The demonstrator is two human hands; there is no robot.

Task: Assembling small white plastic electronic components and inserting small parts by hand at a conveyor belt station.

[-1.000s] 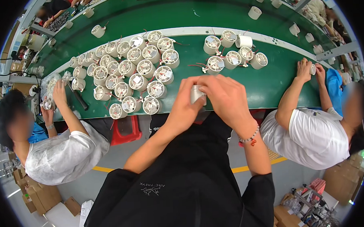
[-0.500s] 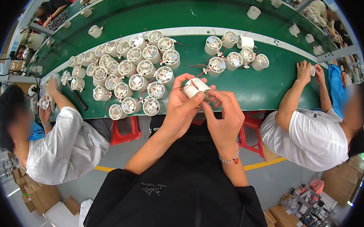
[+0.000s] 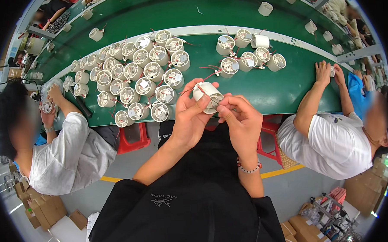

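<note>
Holding one white cylinder [image 3: 200, 90], your left hand [image 3: 189, 123] wraps it from the left and below, thumb against its side, with the open end turned toward your right hand [image 3: 242, 119]. That right hand is narrowed, thumb and index finger together at the cylinder's rim; whether they pinch something thin there, I cannot tell. Your right wrist wears one beaded bracelet [image 3: 249, 166].

On the green counter [image 3: 300, 84], ahead and left of your left hand, you have a crowd of about thirty loose cylinders [image 3: 153, 73], overlapping too much for an exact count. Ahead and right of your right hand is a group of seven more [image 3: 247, 63], one lying on its side. Well left of your left hand lies one dark-handled tool [image 3: 83, 104]. Two co-workers sit well apart from your hands, one on the left [image 3: 74, 156], one on the right [image 3: 329, 145].
</note>
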